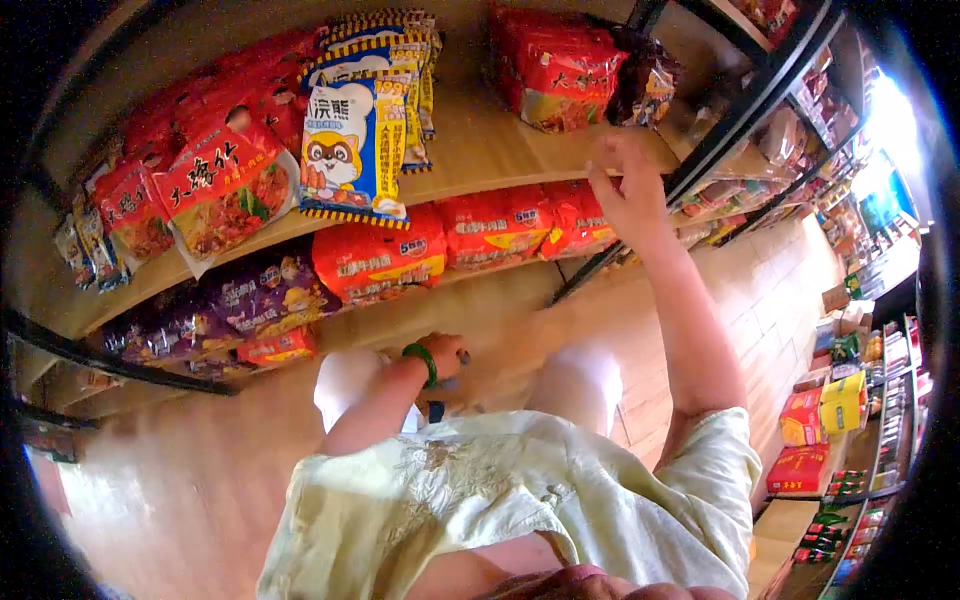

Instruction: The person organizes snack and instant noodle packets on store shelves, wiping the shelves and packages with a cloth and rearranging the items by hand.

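Note:
My right hand is raised at the front edge of the wooden shelf, just below a stack of red noodle packets and a dark packet. Its fingers are apart and slightly curled, with nothing between them. Low in front of my body, my left hand wears a green bracelet; its fingers are curled near my thigh, and whatever they may hold is too small to make out. Blue and white packets with a cartoon animal lie on the shelf, left of centre, beside more red packets.
On the lower shelf stand red multipacks and purple packs. Black metal posts frame the shelving. At the right, another shelf carries red boxes, a yellow box and bottles.

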{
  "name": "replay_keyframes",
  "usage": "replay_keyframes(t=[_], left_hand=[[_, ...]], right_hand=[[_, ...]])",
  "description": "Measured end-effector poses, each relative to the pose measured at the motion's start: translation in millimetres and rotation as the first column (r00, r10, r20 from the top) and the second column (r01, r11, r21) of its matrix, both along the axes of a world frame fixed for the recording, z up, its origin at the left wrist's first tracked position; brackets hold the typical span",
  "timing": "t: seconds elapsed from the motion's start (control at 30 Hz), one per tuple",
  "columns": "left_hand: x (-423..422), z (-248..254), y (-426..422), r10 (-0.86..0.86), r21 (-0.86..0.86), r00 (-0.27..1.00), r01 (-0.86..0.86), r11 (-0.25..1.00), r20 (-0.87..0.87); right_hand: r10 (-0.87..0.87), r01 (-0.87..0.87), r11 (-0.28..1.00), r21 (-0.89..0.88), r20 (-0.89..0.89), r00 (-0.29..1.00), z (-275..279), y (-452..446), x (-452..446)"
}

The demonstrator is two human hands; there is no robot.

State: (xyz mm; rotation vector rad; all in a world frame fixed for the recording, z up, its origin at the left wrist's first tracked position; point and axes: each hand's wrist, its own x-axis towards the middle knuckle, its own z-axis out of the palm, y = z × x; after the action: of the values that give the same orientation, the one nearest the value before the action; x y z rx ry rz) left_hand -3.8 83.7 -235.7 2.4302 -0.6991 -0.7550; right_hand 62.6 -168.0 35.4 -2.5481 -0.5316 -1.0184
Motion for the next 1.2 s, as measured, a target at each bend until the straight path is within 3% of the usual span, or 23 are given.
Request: replay_keyframes(t=[0.03,0.1,0.17,0.23,0.3,0.4,0.57,0.63,0.77,0.83,0.97,1.03,1.1,1.17,1.2], left_hand=[[-0.9,-6.4,-0.1,0.003,0.008,1.000,-0.003,1.000,-0.005],[-2.9,-22.7,5.4,0.100,-0.113,0.992,-0.092,0.989,0.071],[-5.3,-35.2,13.5,0.159,-0.191,0.983,-0.138,0.972,0.096],[-8.2,-21.1,19.3,0.187,-0.291,0.982,-0.174,0.941,0.017],[-7.6,-37.4,22.4,0.235,-0.330,0.972,-0.215,0.919,0.020],[-8.0,-43.1,25.9,0.253,-0.344,0.967,-0.230,0.911,0.022],[-16.3,-41.2,27.3,0.295,-0.316,0.956,-0.282,0.906,-0.008],[-18.3,-48.1,30.0,0.303,-0.258,0.951,-0.277,0.925,0.063],[-26.4,-26.8,35.1,0.254,-0.192,0.961,-0.231,0.954,0.108],[-38.5,-1.4,41.7,0.256,-0.251,0.962,-0.227,0.941,0.091],[-25.1,-37.0,36.9,0.208,-0.142,0.968,-0.187,0.972,0.144],[-24.7,-28.5,35.4,0.147,-0.015,0.979,-0.146,0.989,0.139],[-25.8,-9.2,41.0,-0.123,0.047,0.953,0.115,0.992,0.277],[-32.4,9.4,35.4,0.105,0.022,0.990,-0.107,0.994,0.092],[-33.1,10.6,35.1,0.100,0.023,0.990,-0.103,0.994,0.095]], right_hand=[[0.003,-0.003,1.000,0.008,-0.005,1.000,-1.9,2.3,-15.0],[0.156,-0.089,0.972,0.217,-0.316,0.936,-4.6,14.1,-45.4],[0.199,-0.134,0.972,0.194,-0.370,0.908,-24.4,13.1,-62.7],[0.238,-0.188,0.969,0.160,-0.415,0.878,-46.4,23.2,-78.0],[0.369,-0.212,0.907,0.364,-0.445,0.816,-64.0,28.1,-90.4],[0.397,-0.183,0.889,0.420,-0.506,0.766,-77.5,45.6,-100.2],[0.468,-0.276,0.862,0.425,-0.457,0.756,-42.3,84.0,-104.5],[0.524,-0.251,0.820,0.515,-0.496,0.693,-32.3,101.2,-100.6],[0.477,-0.253,0.847,0.468,-0.458,0.750,-5.6,149.6,-85.1],[0.576,-0.261,0.674,0.691,-0.270,0.771,-5.0,174.5,-69.6],[0.389,-0.301,0.816,0.494,-0.084,0.917,-22.0,202.8,-11.6],[0.362,-0.204,0.822,0.532,-0.210,0.908,4.2,223.1,-26.1],[0.304,-0.158,0.843,0.513,-0.213,0.928,4.1,229.3,-19.2],[0.464,-0.205,0.666,0.717,-0.183,0.867,-11.9,224.5,3.9],[0.406,-0.193,0.726,0.660,-0.185,0.895,-6.1,222.7,0.1]])
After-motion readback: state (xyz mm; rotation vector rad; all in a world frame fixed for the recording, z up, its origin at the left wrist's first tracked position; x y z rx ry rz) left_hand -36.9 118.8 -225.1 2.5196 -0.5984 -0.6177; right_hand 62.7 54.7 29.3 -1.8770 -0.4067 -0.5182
